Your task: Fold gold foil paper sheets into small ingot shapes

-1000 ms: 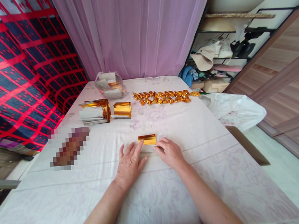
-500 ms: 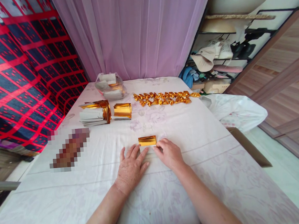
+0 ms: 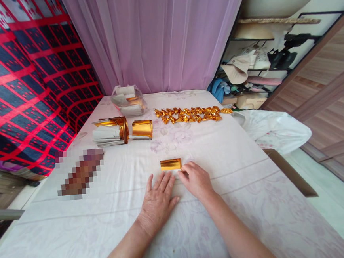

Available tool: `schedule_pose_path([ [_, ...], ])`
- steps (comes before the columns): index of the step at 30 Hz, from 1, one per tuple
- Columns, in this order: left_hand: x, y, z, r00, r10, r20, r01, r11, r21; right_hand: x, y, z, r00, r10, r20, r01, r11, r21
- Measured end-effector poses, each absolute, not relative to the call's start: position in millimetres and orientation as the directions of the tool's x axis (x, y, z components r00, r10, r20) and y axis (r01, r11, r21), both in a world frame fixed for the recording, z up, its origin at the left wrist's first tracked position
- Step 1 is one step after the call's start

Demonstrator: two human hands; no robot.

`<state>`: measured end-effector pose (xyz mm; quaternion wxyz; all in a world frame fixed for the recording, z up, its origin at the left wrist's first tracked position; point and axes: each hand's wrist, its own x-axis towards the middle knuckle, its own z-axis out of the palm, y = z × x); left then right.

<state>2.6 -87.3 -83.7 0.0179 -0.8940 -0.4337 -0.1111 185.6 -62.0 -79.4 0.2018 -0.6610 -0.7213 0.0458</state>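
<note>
A small gold foil paper lies flat on the white floral cloth in front of me. My left hand rests palm down just below it, fingers spread and tips at the paper's near edge. My right hand sits at the paper's right end, fingers curled and touching its corner. Neither hand lifts the paper off the cloth.
A stack of gold and white sheets and a folded gold piece lie at the left. A row of folded gold shapes runs across the back. A clear bag of papers stands by the purple curtain. A white plastic bag lies right.
My left hand has slid to the right, closer under the gold paper. The right hand stays at the paper's right end. The view has shifted slightly.
</note>
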Motion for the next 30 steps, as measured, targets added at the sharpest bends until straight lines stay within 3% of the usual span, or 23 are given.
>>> schedule_pose_path([
  [30, 5.4, -90.1, -84.4, 0.579, 0.786, 0.219, 0.79, -0.607, 0.09, 183.7, -62.4, -81.0, -0.026, 0.967, 0.253, 0.942, 0.109, -0.318],
])
